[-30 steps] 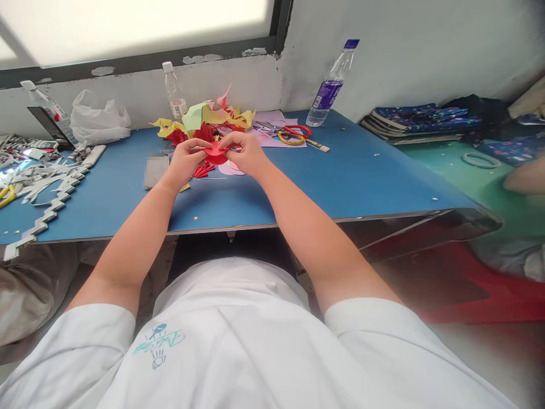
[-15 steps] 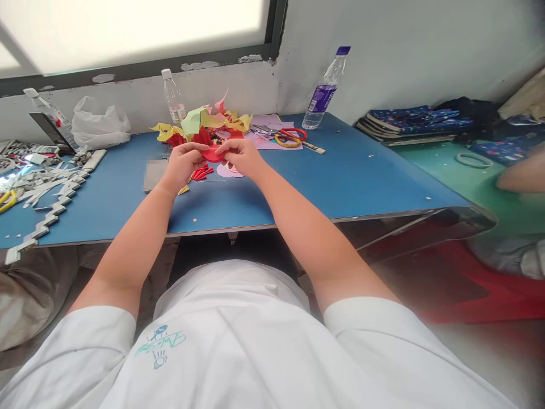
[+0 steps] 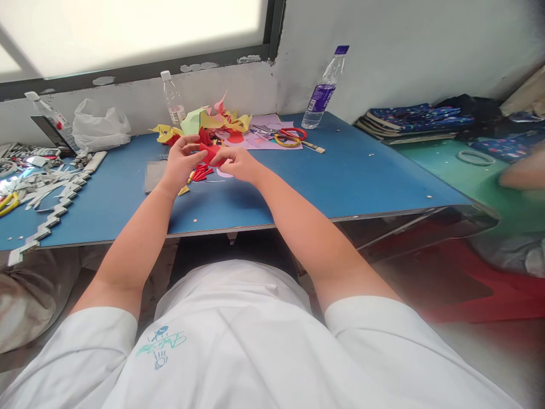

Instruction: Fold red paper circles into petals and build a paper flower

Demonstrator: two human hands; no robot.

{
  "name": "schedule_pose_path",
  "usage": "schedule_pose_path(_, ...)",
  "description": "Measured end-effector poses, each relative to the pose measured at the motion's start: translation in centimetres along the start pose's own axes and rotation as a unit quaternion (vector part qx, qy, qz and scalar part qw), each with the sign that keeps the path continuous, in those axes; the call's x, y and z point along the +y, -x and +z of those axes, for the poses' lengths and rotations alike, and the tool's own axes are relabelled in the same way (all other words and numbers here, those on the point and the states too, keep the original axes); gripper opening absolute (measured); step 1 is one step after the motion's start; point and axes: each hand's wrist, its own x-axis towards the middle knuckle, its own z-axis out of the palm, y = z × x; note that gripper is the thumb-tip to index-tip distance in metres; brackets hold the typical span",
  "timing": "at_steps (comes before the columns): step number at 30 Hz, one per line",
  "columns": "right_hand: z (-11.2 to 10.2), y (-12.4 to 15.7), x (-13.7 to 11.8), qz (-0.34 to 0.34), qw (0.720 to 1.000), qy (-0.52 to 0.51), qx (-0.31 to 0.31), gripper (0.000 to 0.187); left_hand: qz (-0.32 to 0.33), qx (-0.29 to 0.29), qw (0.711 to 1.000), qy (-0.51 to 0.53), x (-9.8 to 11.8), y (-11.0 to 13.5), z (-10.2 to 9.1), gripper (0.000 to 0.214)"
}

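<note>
A piece of red paper (image 3: 208, 152) is held up over the blue table between my two hands. My left hand (image 3: 182, 162) pinches its left side. My right hand (image 3: 238, 163) has thumb and forefinger closed at its right edge. Below the hands lie small folded red paper pieces (image 3: 201, 173) and a yellow folded piece (image 3: 184, 190). Just behind them is a heap of yellow, green, pink and red folded paper (image 3: 204, 119). Part of a round lilac paper piece (image 3: 223, 172) shows under my right hand.
Red-and-yellow-handled scissors (image 3: 290, 137) rest on purple paper (image 3: 266, 142). A purple-labelled bottle (image 3: 326, 91) stands behind. Grey paper strips (image 3: 46, 182) and a zigzag folded chain (image 3: 49, 218) cover the left. A white plastic bag (image 3: 101, 126) is near the wall. Another person's arm (image 3: 525, 173) shows at right.
The red paper has been turned from a flat, rounded shape to a raised, pointed one. My left fingers have spread up around it, and my right hand has shifted its grip slightly.
</note>
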Motion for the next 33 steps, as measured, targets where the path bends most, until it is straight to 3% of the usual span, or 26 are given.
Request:
schedule_pose_path(4, -0.3, 0.1, -0.4, 0.043, 0.997, -0.065, -0.022, 0.008, -0.015, -0.007, 1.0, 0.017, -0.1, -0.1, -0.3, 0.086)
schedule_pose_path(9, -0.7, -0.7, -0.3, 0.115, 0.98, -0.125, 0.101, 0.033, -0.024, -0.033, 0.999, 0.002, -0.1, 0.0, 0.1, 0.083)
schedule_pose_path(12, -0.8, -0.6, -0.1, 0.14, 0.978, -0.13, 0.085, 0.038, -0.018, -0.053, 0.998, 0.018, 0.2, 0.4, 0.3, 0.08)
schedule_pose_path(16, -0.6, 0.1, 0.0, 0.132, 0.986, -0.105, 0.008, 0.037, -0.002, -0.08, 0.997, -0.02, 0.9, 1.2, 0.3, 0.068)
schedule_pose_path(19, -0.4, 0.3, 0.2, 0.112, 0.99, -0.088, -0.015, 0.04, 0.006, -0.092, 0.995, -0.049, 1.1, 1.6, 0.3, 0.063)
schedule_pose_path(23, -0.2, -0.2, 1.1, 0.093, 0.991, -0.089, 0.025, 0.05, -0.012, -0.083, 0.995, -0.045, 1.3, 1.7, 0.4, 0.06)
schedule_pose_path(29, -0.3, -1.0, 2.0, 0.077, 0.986, -0.11, 0.098, 0.049, -0.073, -0.129, 0.988, -0.035, 2.3, 2.3, 0.8, 0.056)
schedule_pose_path(33, -0.3, -1.0, 1.6, 0.088, 0.981, -0.116, 0.13, 0.054, -0.07, -0.089, 0.994, 0.009, 2.2, 2.3, 0.8, 0.043)
